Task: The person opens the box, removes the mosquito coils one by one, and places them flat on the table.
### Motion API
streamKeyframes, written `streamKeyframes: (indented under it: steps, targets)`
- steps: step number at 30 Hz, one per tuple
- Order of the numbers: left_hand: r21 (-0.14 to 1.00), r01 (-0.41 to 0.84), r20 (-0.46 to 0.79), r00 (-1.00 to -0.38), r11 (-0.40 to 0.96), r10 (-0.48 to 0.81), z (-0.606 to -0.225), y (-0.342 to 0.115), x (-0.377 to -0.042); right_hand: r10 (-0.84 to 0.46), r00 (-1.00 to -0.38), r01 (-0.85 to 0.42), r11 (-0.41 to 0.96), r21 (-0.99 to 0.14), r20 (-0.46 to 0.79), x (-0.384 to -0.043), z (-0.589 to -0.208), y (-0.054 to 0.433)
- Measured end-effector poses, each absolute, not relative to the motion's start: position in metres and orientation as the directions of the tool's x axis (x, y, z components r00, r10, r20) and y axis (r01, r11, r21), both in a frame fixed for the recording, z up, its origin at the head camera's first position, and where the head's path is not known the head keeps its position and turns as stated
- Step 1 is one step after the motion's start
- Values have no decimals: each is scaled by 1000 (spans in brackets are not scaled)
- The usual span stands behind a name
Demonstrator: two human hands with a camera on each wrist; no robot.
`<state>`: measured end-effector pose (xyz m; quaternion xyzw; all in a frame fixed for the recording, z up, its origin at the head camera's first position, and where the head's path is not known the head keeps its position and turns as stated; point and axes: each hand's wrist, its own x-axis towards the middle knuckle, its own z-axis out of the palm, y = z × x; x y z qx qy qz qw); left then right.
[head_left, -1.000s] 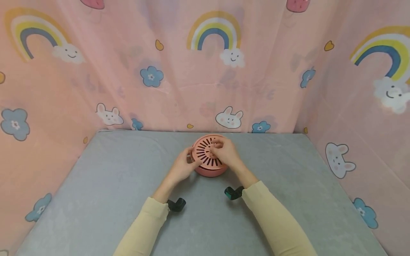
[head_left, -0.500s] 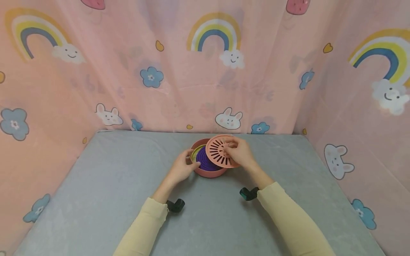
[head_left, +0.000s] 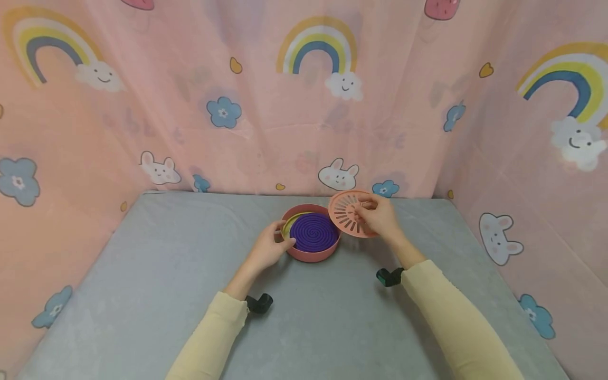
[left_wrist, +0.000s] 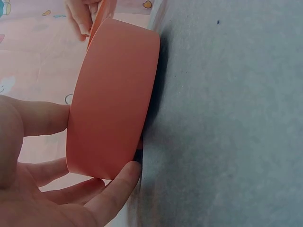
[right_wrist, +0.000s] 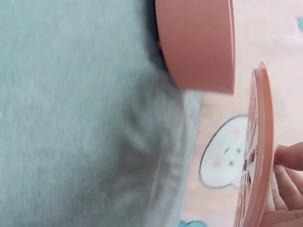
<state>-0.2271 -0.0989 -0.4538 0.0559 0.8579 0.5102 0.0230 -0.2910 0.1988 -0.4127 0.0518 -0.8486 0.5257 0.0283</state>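
A round pink mosquito coil box (head_left: 311, 257) stands near the back of the table, its top uncovered. Inside lies a purple spiral mosquito coil (head_left: 314, 232), with part of a yellow-green piece (head_left: 291, 224) showing at its left. My left hand (head_left: 266, 247) holds the box's left side; in the left wrist view the thumb is at one rim and the fingers (left_wrist: 116, 191) reach round the wall and underside. My right hand (head_left: 382, 220) pinches the slotted pink lid (head_left: 345, 214) near its middle, up to the right of the box. In the right wrist view the lid (right_wrist: 259, 151) is apart from the box.
A grey cloth covers the table (head_left: 304, 327). Pink printed curtain (head_left: 266, 153) closes in the back and both sides, its back part right behind the box. A black wrist camera (head_left: 259, 303) sits on the left wrist, another camera (head_left: 389, 277) on the right.
My right hand has lifted the lid off the box and carried it to the right, uncovering the purple coil. My left hand has stayed at the box's left side.
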Motion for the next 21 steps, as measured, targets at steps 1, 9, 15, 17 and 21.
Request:
streamKeyframes:
  steps: [1, 9, 15, 17, 21]
  targets:
    - [877, 73, 18, -993, 474, 120, -454, -99, -227, -54, -994, -113, 435, -894, 99, -293, -414, 202]
    - [876, 80, 21, -992, 476, 128, -455, -100, -228, 0, -995, -86, 508, -857, 100, -307, -428, 216]
    - [879, 63, 5, -992, 473, 123, -455, -99, -227, 28, -997, -47, 528, -848, 73, -316, -449, 223]
    - [883, 58, 2, -993, 465, 121, -454, -99, -226, 26, -998, -38, 519, -854, 60, -318, -456, 223]
    - [889, 59, 4, -993, 454, 121, -455, -100, -226, 32, -999, -12, 528, -849, 33, -321, -462, 220]
